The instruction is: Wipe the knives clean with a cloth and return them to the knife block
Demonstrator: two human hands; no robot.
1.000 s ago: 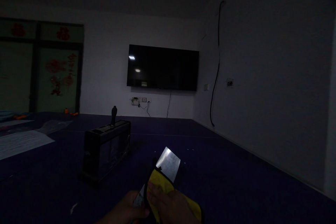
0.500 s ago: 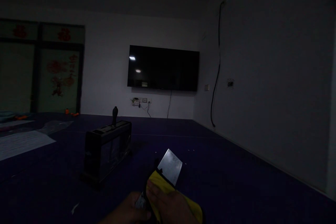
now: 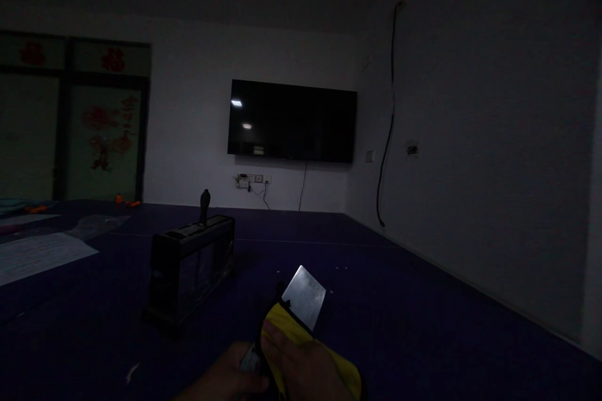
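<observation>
A broad metal blade (image 3: pixel 305 297) is slanting away from the person above the dark blue table (image 3: pixel 404 313), its long axis running from lower left, near the body, to upper right, where its squared end is showing bare. The left hand (image 3: pixel 230 373) is holding the near end, thumb and fingers wrapped around it, with only a sliver of metal peeking out; whether a grip is hiding inside that hand, I can't tell. The right hand (image 3: pixel 313 369) is lying across the middle, fingers together and bent over a black-edged yellow cloth (image 3: pixel 288 321), keeping it against the blade; its thumb isn't showing to me. So the bare end is lying beyond both hands, up and a little left of the right hand's knuckles, and that hand is the nearer one to it. The cloth is spreading out past the right hand's far side. Well apart on the left, a dark knife block (image 3: pixel 192 269) is standing upright, one black handle (image 3: pixel 204 205) sticking up from its top.
</observation>
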